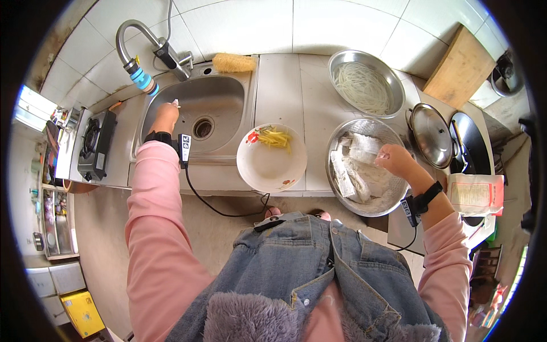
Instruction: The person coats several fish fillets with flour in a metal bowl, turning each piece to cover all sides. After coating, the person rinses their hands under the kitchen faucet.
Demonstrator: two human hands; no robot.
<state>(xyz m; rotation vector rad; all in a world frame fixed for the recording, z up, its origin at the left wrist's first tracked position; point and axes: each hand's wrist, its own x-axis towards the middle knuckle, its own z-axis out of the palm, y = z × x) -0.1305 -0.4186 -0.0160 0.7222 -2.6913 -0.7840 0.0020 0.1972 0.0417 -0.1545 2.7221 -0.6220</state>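
Over the left side of the steel sink (pixel 222 96), below the faucet (pixel 147 51), is my left hand (pixel 166 117); a small pale bit shows at its fingertips, too small to name. My right hand (pixel 395 160) is at the right part of a metal basin (pixel 367 209), its fingers curled over floury contents; whether it grips anything is hidden. Flour-coated pale pieces, seemingly fish (pixel 342 171), lie in that basin. Between the hands stands a white floral bowl (pixel 269 166) with yellow strips (pixel 275 139) in it. Behind the basin, a steel bowl (pixel 398 102) holds translucent noodles (pixel 363 85) in liquid.
A loofah (pixel 234 63) lies behind the sink, and a gas stove (pixel 96 145) is at the left. To the right are a lidded pot (pixel 431 134), a black wok (pixel 474 141), a wooden board (pixel 459 68) and an open flour-like bag (pixel 474 194). A cable hangs by the counter's front edge.
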